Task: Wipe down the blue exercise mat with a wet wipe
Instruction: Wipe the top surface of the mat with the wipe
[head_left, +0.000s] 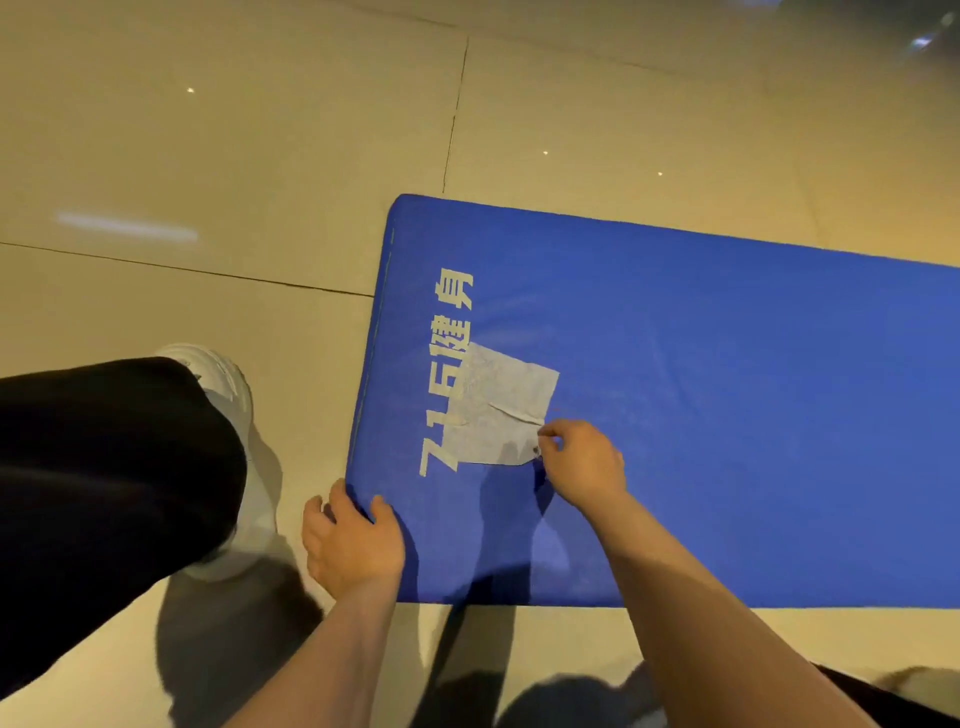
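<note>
The blue exercise mat (701, 405) lies flat on the floor and runs off the right edge of view. White printed characters run along its left end. A thin white wet wipe (501, 410) is spread flat on the mat, partly over that print. My right hand (582, 462) pinches the wipe's near right corner between thumb and fingers. My left hand (353, 545) rests on the mat's near left corner, fingers curled over its edge.
Beige glossy floor tiles (234, 156) surround the mat. My left leg in black trousers (104, 483) and a white shoe (228, 395) stand just left of the mat. Dark shadows fall on the floor near the bottom edge.
</note>
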